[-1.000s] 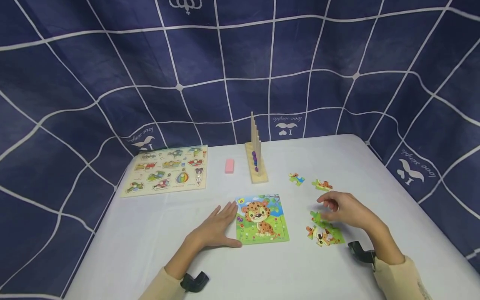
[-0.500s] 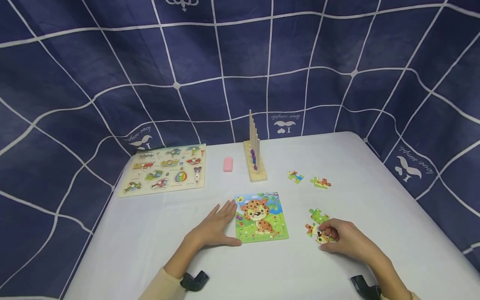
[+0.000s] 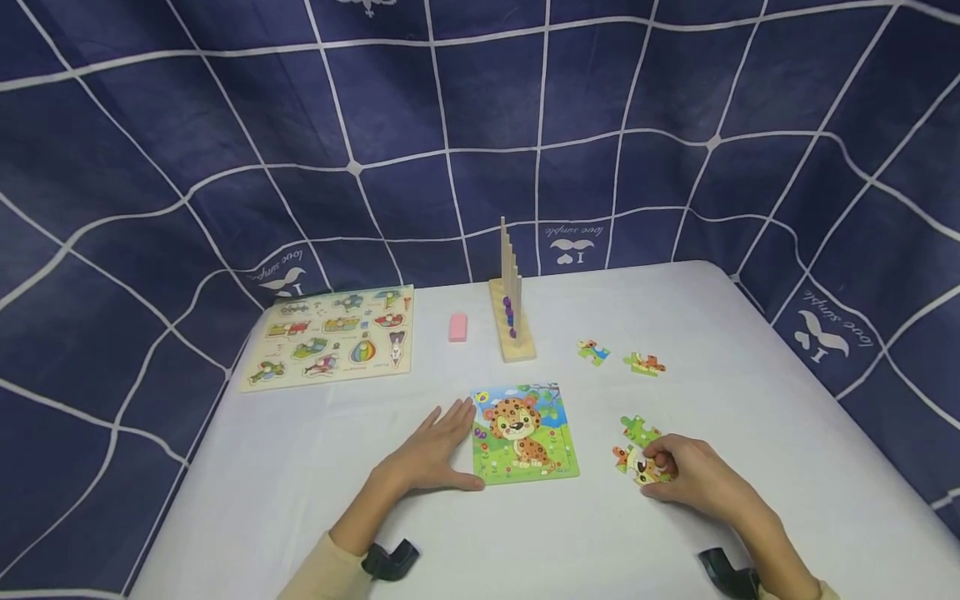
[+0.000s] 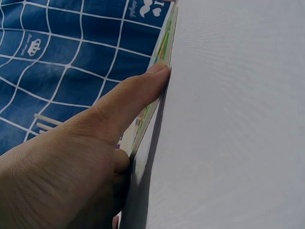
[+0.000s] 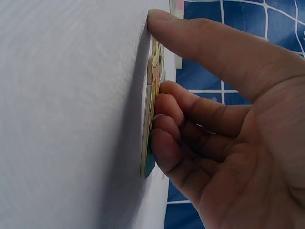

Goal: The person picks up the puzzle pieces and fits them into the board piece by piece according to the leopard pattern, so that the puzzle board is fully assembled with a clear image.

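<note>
In the head view a square leopard picture board [image 3: 525, 435] lies flat in the middle of the table. My left hand [image 3: 429, 457] rests along its left side, fingers straight and thumb [image 4: 155, 78] against the near corner. To the right, my right hand [image 3: 697, 477] bends over a small cluster of jigsaw pieces. Its thumb is at the near edge of a jigsaw piece with a cream animal face [image 3: 647, 468], while the curled fingers [image 5: 164, 143] press on the printed top; the hand hides part of the cluster. A green jigsaw piece [image 3: 639, 430] lies just behind.
Two more jigsaw pieces lie farther back, one blue and green [image 3: 592, 352], one orange and green [image 3: 645, 364]. Behind the board stand a wooden peg stand [image 3: 517, 350] and a pink block [image 3: 457, 327]. A knobbed vehicle puzzle board [image 3: 300, 379] lies at the back left.
My right hand has come down and toward the near side, from hovering above the cluster to gripping at the face piece. The left hand has stayed beside the picture board.
</note>
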The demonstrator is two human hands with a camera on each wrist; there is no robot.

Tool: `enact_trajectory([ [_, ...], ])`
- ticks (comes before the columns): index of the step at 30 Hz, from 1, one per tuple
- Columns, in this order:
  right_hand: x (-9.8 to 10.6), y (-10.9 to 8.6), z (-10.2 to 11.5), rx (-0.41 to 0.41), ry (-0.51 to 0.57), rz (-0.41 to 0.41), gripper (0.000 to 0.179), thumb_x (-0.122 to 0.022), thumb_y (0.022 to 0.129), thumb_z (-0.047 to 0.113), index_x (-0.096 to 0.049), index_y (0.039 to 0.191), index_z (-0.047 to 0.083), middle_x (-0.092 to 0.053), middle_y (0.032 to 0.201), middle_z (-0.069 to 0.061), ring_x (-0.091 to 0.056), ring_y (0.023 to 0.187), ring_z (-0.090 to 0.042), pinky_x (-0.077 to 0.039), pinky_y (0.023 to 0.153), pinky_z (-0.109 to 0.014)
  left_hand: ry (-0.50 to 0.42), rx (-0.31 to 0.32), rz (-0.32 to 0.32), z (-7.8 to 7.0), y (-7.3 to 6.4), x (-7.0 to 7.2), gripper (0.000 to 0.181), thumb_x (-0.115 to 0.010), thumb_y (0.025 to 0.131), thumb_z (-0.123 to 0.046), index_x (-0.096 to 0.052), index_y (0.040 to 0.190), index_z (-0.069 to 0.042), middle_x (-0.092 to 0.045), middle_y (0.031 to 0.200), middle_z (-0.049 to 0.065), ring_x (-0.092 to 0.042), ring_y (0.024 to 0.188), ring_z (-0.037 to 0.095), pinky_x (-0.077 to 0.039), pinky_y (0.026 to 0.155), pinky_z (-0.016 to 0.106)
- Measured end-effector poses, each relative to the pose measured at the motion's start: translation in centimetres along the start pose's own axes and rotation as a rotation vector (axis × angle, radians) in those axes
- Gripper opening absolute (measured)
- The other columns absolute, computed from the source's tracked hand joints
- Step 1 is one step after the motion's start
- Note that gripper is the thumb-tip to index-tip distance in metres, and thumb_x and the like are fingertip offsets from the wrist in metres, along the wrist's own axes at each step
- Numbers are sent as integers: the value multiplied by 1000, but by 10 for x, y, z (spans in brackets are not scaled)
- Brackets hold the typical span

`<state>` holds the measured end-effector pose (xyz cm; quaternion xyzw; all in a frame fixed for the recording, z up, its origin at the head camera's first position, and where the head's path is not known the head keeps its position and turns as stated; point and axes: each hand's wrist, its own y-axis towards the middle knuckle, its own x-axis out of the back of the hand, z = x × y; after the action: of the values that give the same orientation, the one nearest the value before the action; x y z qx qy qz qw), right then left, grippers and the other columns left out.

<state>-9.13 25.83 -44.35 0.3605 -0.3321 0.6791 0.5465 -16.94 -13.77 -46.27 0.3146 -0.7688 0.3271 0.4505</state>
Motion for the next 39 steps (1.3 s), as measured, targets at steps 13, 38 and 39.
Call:
enact_trajectory([
  [13,-2,4,6,-47,40,39,29,-85,69,17,-67,91,10,-56,75,4,-46,68,-6,-41,56,-19,-6,8,6,1,-1,2,120,-66,71,-76,-15,156,-8,-8,165,6,-8,154,22,-7,126,46],
  [38,-23,-5,35,-219,-48,-118,52,-86,70,34,-67,100,-3,-56,78,-2,-46,70,-15,-37,57,-23,-10,0,-19,1,1,-2,121,-65,70,-77,-17,156,-7,-8,165,4,-8,154,21,-8,126,46],
  [39,-24,-6,36,-225,-44,-126,54,-86,69,35,-66,101,-3,-57,79,-4,-47,70,-15,-38,57,-24,-11,1,-17,2,0,-3,121,-65,70,-77,-17,156,-8,-8,165,4,-8,154,20,-8,126,46],
])
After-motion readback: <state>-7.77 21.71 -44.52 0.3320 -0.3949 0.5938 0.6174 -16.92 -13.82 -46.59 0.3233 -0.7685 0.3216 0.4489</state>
